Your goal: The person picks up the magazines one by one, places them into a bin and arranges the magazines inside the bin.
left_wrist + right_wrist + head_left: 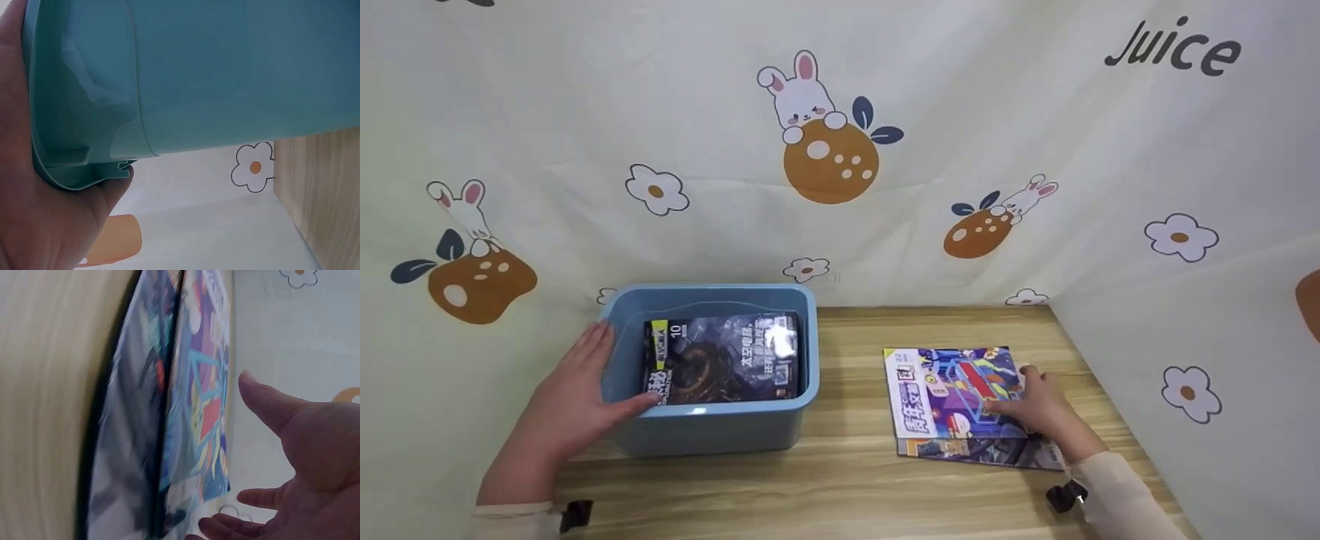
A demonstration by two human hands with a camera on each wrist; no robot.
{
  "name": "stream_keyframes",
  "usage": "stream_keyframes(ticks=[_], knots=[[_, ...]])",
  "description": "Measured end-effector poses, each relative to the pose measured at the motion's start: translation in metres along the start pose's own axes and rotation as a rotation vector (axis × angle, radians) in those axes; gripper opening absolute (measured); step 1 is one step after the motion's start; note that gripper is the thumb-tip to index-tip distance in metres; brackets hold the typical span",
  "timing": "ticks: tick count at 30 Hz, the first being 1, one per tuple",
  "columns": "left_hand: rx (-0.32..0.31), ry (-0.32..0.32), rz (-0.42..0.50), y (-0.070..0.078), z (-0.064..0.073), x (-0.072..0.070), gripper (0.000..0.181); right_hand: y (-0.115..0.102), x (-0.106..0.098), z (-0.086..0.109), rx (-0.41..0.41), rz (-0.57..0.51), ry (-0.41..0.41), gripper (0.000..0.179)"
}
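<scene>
Before pinching, with the right hand (pixel 1039 409) loosely spread and holding nothing at the right edge of the top magazine (pixel 945 397), best bring thumb and fingers squarely onto that edge. Mind the lower magazine (pixel 994 452), poking out beneath on the near side, to avoid dragging both askew. Farther left of that hand, brace the blue bin (pixel 712 435) by the rim clasped in the left hand (pixel 566 401), around the dark magazine (pixel 727 360) inside.

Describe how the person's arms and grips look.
The left grip and right grip are ungloved human hands. The left sleeve and right sleeve are pale cream, with no markings visible. A small black device shows by the left cuff, another by the right cuff; likely the wrist cameras. I see no cables.
</scene>
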State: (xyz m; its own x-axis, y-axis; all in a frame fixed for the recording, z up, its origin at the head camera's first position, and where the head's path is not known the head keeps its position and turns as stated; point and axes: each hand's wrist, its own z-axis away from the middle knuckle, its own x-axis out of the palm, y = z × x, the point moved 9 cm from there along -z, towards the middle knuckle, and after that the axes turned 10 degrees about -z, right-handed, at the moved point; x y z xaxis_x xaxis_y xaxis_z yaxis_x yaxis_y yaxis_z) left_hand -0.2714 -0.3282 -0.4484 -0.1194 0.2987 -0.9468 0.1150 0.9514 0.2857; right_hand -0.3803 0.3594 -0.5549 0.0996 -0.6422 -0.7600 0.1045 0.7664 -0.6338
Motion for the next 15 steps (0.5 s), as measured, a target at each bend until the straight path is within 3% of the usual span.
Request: stream_keyframes(ticks=[5, 15], knots=[[-0.002, -0.007, -0.003, 0.003, -0.001, 0.006, 0.13, 0.015, -0.003, 0.004, 0.052, 0.057, -0.056, 0.131], [-0.008, 0.01, -0.01, -0.001, -0.001, 0.0, 0.131, 0.0, 0.005, -0.005, 0.112, 0.071, -0.093, 0.12]])
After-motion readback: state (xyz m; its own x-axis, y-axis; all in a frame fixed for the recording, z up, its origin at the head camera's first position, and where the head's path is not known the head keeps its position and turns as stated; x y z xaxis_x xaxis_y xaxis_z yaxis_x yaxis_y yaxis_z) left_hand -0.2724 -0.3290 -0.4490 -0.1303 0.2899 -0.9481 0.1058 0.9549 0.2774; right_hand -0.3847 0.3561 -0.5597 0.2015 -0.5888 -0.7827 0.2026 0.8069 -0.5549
